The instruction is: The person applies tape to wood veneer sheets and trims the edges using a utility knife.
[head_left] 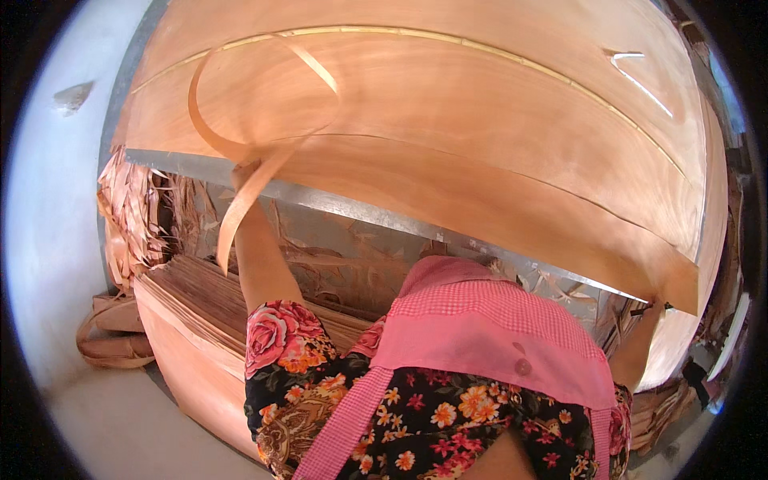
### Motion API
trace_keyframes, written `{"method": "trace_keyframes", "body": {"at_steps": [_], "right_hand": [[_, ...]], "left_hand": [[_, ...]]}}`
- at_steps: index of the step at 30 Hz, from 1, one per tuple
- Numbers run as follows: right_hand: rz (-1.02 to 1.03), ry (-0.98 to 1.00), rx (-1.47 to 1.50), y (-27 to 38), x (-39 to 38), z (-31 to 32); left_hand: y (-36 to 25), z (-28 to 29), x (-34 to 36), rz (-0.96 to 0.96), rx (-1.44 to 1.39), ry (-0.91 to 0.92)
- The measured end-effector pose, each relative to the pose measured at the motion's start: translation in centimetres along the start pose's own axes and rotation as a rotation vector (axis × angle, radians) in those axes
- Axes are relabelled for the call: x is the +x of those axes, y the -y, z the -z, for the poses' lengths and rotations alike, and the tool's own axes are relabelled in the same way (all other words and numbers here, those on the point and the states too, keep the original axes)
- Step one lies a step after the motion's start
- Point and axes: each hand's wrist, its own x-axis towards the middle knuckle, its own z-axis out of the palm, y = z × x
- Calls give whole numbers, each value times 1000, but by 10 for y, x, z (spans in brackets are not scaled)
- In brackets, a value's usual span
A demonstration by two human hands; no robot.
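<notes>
A large sheet of thin wood veneer (416,172) lies on the work surface, its near edge along a metal edge strip (352,210). My left hand (246,172) is at the left end of that edge, closed on a narrow curled veneer strip (196,104). The strip loops up over the sheet, and one end hangs down past my wrist. My fingers are partly hidden behind it. At the far right end of the metal edge, my right hand (658,307) is closed beside the veneer's corner. A small dark piece shows there; what it belongs to is unclear.
A long thin bamboo stick (416,32) lies across the sheet. Farther right is a bent white strip (640,84). Stacked veneer sheets (200,328) stand by my left arm. Veneer scraps (132,216) hang at the left, and more litter the floor (328,248) below the edge.
</notes>
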Motion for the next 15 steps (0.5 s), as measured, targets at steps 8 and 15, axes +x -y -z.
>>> {"method": "trace_keyframes", "body": {"at_steps": [8, 15], "right_hand": [[123, -74, -434, -27, -52, 43], [122, -225, -625, -116, 9, 105]], "left_hand": [[-82, -61, -42, -226, 822, -86], [-199, -150, -261, 26, 288, -401]]}}
